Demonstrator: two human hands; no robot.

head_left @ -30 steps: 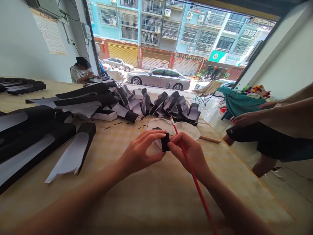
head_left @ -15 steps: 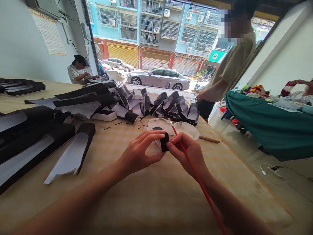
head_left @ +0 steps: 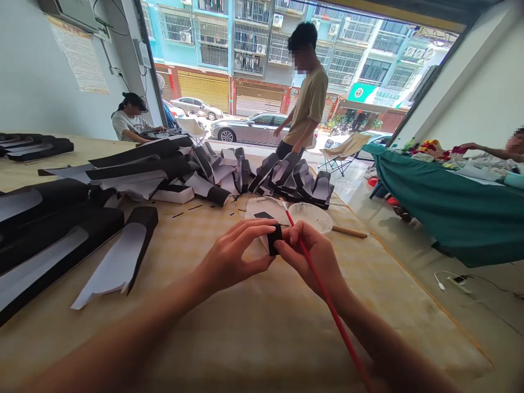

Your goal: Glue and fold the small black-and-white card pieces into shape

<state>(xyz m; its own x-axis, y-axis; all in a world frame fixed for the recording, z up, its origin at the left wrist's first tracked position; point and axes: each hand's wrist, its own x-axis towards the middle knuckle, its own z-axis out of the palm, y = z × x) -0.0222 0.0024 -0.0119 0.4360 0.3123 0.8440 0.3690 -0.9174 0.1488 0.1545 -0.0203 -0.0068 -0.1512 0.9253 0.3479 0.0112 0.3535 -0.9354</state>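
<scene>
Between my hands is a small block-like piece (head_left: 274,241), black on the side facing me, with a pale part on its left. My left hand (head_left: 228,255) is curved around it, fingers along the top and thumb below. The thumb and fingertips of my right hand (head_left: 317,255) pinch its right side. A slim red-handled paintbrush (head_left: 327,295) also lies in my right hand, its tip pointing up and away and its handle running down along the forearm. Just beyond the hands are a round whitish dish (head_left: 313,217) with dark specks and a whitish sheet (head_left: 256,206).
Black-and-white folded paper pieces (head_left: 139,169) are heaped along the left and back of the table (head_left: 229,338). A wooden stick (head_left: 349,232) lies near the dish. A person (head_left: 309,101) stands beyond the table. At right is a green-draped table (head_left: 450,218).
The standing person has moved left and farther away, uncovering a folding chair. The seated person's arm at right has lowered. My hands hold nearly the same pose on the piece.
</scene>
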